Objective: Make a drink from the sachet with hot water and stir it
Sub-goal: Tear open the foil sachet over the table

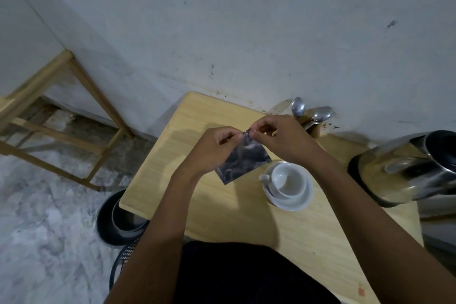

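A shiny silver sachet (243,160) hangs above the wooden table (222,202), held up by its top edge. My left hand (212,148) pinches the top corner from the left and my right hand (281,138) pinches it from the right, fingertips nearly touching. To the right of the sachet stands an empty white cup (287,179) on a white saucer (296,202), handle pointing left. A steel kettle (409,168) sits at the table's right edge. Spoons (311,112) stick up from a holder behind my right hand.
The table stands against a pale wall. On the floor at its left corner lie stacked dark pots (118,219) and a black basket (123,261). A wooden frame (61,111) stands further left on the mottled floor.
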Action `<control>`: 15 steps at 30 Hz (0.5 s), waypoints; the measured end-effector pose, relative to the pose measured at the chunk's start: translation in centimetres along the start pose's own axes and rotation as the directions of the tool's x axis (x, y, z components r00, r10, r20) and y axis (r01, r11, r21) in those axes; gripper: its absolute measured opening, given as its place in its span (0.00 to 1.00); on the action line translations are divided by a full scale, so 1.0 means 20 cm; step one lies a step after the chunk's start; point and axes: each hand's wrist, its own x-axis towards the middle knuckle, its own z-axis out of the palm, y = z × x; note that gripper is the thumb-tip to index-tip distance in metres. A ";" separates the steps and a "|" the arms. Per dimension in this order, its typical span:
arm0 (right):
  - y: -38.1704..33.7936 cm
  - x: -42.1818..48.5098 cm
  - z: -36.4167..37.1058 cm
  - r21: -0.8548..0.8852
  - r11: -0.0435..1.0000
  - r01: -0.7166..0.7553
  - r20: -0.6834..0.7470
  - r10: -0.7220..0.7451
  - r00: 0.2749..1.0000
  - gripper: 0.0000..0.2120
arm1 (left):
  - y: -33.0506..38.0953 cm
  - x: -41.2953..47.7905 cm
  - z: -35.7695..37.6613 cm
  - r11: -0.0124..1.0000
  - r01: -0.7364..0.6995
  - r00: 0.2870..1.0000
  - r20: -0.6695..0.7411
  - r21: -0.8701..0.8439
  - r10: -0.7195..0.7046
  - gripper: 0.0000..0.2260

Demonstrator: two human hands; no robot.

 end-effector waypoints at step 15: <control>-0.09 0.05 -0.13 -0.237 0.966 0.100 0.004 -0.102 0.995 0.02 | 0.08 0.03 0.04 0.983 -0.136 0.986 -0.080 0.126 0.147 0.08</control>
